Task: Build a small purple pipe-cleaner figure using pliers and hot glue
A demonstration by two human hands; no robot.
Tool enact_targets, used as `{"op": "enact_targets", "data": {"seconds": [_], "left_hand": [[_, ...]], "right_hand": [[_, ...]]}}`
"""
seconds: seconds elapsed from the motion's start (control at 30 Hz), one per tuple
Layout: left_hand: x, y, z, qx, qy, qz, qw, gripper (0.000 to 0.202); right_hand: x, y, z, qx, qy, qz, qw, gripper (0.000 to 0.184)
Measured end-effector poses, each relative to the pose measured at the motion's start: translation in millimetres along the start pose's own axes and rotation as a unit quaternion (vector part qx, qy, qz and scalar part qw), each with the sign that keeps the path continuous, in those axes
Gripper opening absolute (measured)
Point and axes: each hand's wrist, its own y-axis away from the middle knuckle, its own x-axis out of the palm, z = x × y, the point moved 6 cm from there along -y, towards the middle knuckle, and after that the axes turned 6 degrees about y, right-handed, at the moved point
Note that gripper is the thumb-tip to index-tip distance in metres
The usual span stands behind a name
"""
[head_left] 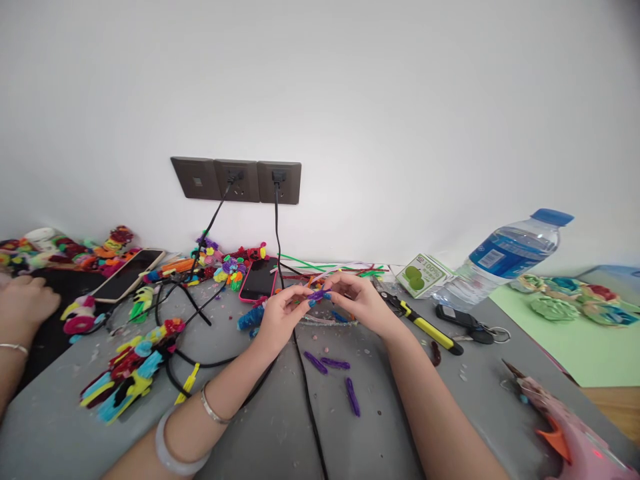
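Note:
Fingertips of my left hand and my right hand meet at the middle of the table, both pinching a purple pipe cleaner piece. Part of that piece is hidden behind the fingers. Below my hands lie a few folded purple pipe cleaner pieces: one at the left, one beside it and one nearer me. Just behind and under my fingers is a pale, glittery strand. A blue fuzzy piece sits left of my left hand.
Black cables cross the grey table from wall sockets. To the right are pliers, keys, a tilted bottle and a pink glue gun. Colourful pipe cleaner figures and another person's hand are left.

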Motion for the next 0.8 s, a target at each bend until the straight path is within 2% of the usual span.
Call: {"op": "enact_targets", "data": {"seconds": [0.8], "left_hand": [[-0.1,-0.3,-0.9,-0.018,0.005,0.002,1.0,0.025]], "right_hand": [[1.5,-0.3,-1.6,-0.019,-0.019,-0.015,1.0,0.02]]}}
